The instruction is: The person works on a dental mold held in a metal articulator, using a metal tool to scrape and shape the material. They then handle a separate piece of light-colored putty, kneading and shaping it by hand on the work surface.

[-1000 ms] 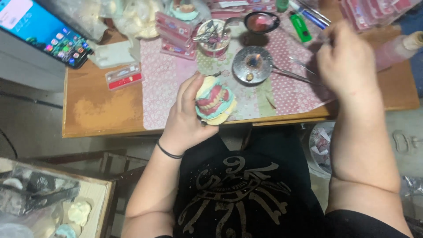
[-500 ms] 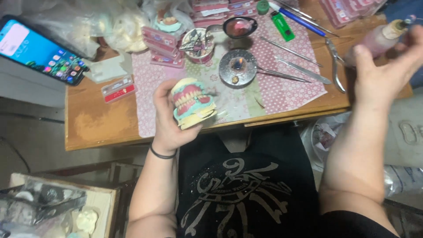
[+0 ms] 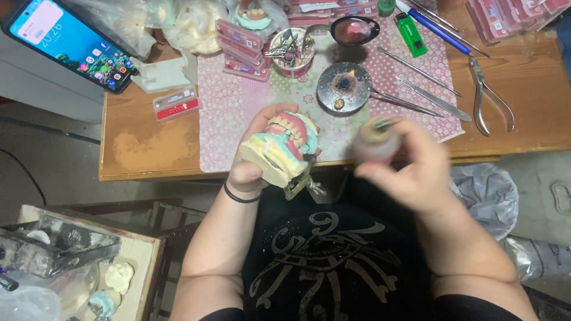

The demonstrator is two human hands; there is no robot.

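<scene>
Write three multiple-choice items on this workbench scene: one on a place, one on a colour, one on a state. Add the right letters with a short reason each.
1. Where does the smartphone lie?
A. at the far left, beyond the wooden table's corner
B. on the patterned mat
C. in the person's lap

2. What colour is the lighter on the patterned mat?
A. red
B. green
C. black

3. What is the state of the left hand?
A. open and bare
B. flat on the table
C. closed around a dental model with teeth and pink gums

Answers:
1 A: the lit phone sits at the upper left, off the mat.
2 B: the lighter near the top of the mat is bright green.
3 C: the fingers wrap the model from behind, above the table edge; the right hand, blurred, holds a small bottle.
</scene>
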